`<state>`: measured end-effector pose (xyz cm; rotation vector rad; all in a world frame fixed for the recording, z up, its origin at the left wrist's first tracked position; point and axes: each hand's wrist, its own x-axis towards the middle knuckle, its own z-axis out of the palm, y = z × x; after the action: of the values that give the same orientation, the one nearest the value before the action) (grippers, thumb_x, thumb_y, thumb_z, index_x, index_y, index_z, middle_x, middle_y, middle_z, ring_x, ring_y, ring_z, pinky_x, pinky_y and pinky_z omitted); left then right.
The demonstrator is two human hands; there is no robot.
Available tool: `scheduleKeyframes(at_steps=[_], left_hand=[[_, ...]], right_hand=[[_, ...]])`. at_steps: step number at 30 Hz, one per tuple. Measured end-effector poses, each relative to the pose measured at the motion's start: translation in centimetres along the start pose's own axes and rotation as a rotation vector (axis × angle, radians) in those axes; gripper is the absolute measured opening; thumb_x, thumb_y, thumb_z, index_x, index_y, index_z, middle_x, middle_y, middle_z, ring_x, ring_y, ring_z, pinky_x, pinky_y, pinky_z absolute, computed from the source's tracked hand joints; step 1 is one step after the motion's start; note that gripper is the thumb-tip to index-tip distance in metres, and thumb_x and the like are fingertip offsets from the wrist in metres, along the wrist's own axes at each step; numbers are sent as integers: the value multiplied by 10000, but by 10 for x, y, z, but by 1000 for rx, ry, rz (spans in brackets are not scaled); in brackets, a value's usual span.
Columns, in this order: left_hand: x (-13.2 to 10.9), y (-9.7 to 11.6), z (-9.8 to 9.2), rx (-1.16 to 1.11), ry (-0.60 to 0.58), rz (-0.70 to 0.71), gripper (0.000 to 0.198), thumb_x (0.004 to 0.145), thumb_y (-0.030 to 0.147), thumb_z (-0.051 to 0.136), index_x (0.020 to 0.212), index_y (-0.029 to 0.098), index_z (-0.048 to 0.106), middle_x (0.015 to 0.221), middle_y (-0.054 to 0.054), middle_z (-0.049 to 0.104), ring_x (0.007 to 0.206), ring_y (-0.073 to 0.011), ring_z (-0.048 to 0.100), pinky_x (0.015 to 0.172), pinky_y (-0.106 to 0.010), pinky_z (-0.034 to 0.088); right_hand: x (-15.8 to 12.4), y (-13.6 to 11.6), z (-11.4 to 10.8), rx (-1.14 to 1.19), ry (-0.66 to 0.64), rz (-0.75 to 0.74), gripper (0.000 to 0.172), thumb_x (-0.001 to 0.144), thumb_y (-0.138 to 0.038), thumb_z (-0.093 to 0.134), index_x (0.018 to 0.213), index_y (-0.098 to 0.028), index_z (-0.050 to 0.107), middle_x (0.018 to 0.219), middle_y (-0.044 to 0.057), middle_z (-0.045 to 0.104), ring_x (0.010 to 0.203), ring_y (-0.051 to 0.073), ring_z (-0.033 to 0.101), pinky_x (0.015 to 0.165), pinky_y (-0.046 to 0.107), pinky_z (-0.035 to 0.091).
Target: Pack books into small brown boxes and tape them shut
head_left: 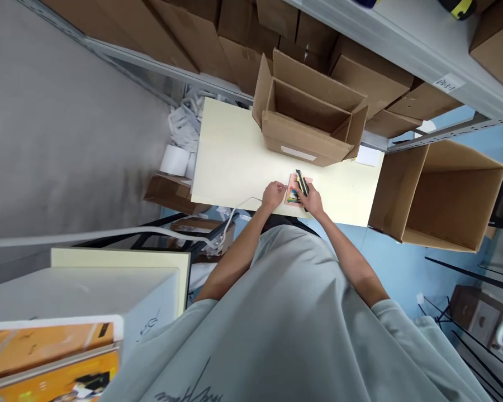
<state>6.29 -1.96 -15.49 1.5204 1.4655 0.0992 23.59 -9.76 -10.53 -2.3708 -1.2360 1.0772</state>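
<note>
A small flat pink packet (293, 192) with a colourful print is at the front of the cream table (230, 151). My left hand (273, 196) is closed, its fingertips pinched at the packet's left edge. In my right hand (313, 201) is a black and yellow utility knife (300, 180), which lies across the packet's right part, pointing away from me. How far its blade is out is too small to tell. Just beyond both hands stands an open cardboard box (305, 137) with its flaps spread and a white label on its near side.
A large open carton (448, 195) stands at the table's right end. Stacked boxes (251, 61) fill the shelf behind. White rolls (175, 161) and crumpled wrapping (186, 123) are off the left end. A white cable (151, 230) runs from the left to the table's front edge.
</note>
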Motion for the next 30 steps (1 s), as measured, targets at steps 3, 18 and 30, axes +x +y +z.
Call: scheduleKeyframes(at_steps=[3, 18, 30], left_hand=[[-6, -1, 0, -9, -15, 35, 168, 993, 309, 659, 1096, 188, 712, 1091, -121, 739, 1026, -276, 709, 971, -381, 542], [-36, 7, 18, 136, -30, 285, 402, 977, 212, 613, 1378, 187, 632, 1317, -181, 607, 1285, -380, 601, 1189, -526, 480], [-37, 11, 29, 207, 14, 227, 429, 971, 203, 622, 1398, 164, 633, 1355, -197, 586, 1326, -381, 582, 1208, -512, 466]], right_hand=[[-5, 16, -12, 38, 129, 170, 191, 972, -385, 692, 1067, -232, 627, 906, 64, 805, 875, 282, 808, 830, 359, 628], [-5, 14, -5, 263, 248, 562, 137, 932, -202, 716, 1025, -206, 615, 779, 8, 780, 641, 181, 798, 583, 217, 559], [-7, 27, -1, 142, 132, 468, 155, 923, -343, 687, 803, -246, 669, 565, -5, 655, 628, 233, 711, 702, 302, 560]])
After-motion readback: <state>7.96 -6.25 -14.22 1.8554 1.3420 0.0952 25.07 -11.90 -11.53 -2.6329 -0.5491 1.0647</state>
